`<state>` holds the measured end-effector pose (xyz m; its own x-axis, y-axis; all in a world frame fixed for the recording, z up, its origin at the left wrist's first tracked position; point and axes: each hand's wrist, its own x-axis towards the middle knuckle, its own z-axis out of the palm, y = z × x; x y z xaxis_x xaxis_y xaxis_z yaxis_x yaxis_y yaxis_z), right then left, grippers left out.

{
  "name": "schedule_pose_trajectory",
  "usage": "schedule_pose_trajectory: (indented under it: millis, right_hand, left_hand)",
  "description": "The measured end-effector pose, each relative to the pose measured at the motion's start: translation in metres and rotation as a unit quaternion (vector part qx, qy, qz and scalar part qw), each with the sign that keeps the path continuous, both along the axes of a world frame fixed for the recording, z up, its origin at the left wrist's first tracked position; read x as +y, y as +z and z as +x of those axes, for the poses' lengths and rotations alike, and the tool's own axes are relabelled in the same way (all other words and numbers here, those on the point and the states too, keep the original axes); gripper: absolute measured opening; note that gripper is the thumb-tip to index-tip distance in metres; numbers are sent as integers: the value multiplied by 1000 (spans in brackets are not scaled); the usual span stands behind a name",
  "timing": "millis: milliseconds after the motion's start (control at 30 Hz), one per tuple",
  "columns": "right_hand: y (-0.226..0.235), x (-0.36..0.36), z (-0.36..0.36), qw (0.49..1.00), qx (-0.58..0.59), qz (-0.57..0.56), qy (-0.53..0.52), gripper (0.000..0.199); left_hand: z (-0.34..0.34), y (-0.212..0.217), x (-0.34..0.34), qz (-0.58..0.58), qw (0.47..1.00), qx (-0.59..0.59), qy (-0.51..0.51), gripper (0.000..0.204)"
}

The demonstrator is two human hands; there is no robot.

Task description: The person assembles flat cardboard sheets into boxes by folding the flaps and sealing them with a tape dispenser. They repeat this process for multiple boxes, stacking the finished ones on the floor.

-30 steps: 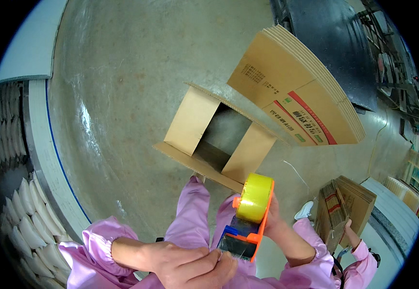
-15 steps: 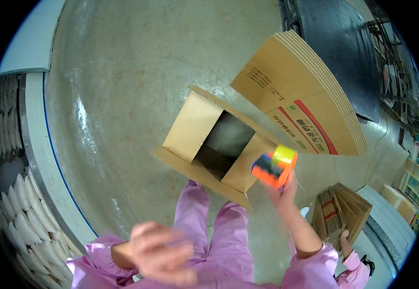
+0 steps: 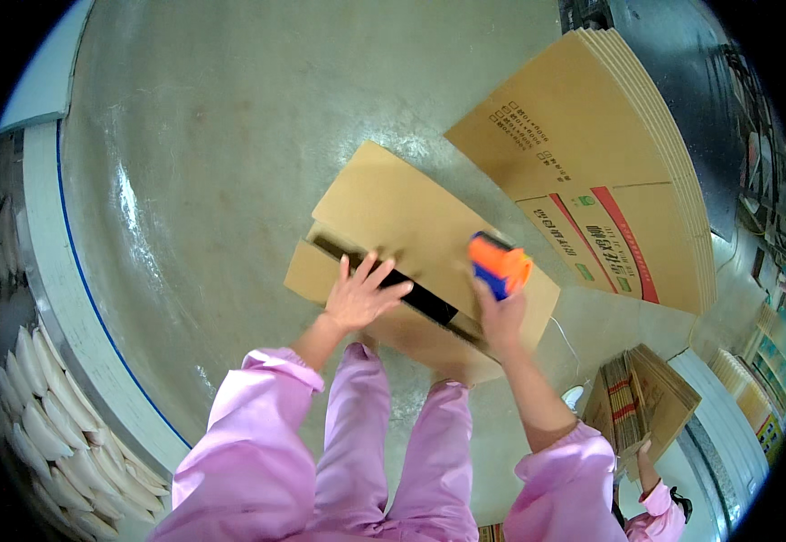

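Pressing flat with fingers spread, the left hand [image 3: 363,294] lies on the near flap of the box [image 3: 411,235], which sits on the grey floor [image 3: 212,135] just ahead of the person's pink-trousered knees, and it grips nothing. To its right, the right hand [image 3: 500,316] is closed around an orange-and-blue tape gun [image 3: 500,264] held over the box's right end, beside the dark gap between the flaps. Beyond the box lies a stack of flat cartons [image 3: 583,154], with another person's hand [image 3: 648,452] on a smaller bundle at lower right.

Orange-and-blue tape dispenser [image 3: 500,264], plain brown carton [image 3: 402,226] (pink sleeves [image 3: 248,452]).
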<state>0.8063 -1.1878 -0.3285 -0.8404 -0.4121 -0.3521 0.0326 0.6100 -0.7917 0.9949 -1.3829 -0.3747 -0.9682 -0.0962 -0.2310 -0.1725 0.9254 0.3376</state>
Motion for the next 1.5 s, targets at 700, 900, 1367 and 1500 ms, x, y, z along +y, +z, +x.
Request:
schedule_pose_trajectory:
  millis: [700,900,1367,1500]
  right_hand:
    - [-29,-33,34,904,-319,-9,284,50]
    - [-11,-52,35,899,-346,17,268,52]
    - [-10,-141,60,900,-185,222,327,58]
    - [-26,-138,53,903,-226,221,290,53]
  left_hand:
    - [-31,1,-38,702,581,-75,406,43]
    - [-17,0,-31,691,508,-21,514,18]
    - [8,-106,-148,305,712,61,630,13]
    - [-18,-119,-147,271,818,-121,492,24]
